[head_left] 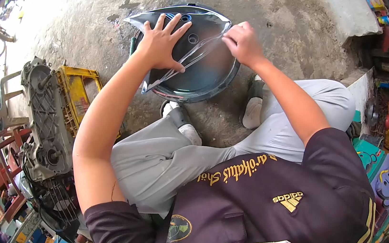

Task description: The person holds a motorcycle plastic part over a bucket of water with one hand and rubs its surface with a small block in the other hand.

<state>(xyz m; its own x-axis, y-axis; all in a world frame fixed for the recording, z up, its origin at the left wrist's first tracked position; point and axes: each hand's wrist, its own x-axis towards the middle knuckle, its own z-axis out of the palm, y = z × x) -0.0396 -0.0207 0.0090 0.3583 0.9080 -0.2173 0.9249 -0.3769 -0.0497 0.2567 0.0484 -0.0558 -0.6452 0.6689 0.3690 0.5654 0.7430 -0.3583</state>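
A dark glossy panel [203, 28] with round holes lies over a round black basin [191, 96] on the floor. Spread flat on the panel's left part, my left hand [160, 43] presses down with fingers apart. Clear plastic film [196, 51] runs in creased strands along the panel's near edge. At the right edge, my right hand [242, 41] pinches the end of this film between thumb and fingers. Below the film, the inside of the basin looks dark and wet.
A metal engine casing [46, 114] and a yellow crate [78, 91] stand at the left. My feet flank the near side of the basin. A concrete block [342, 8] is at the upper right, and boxes [386, 181] lie at the lower right.
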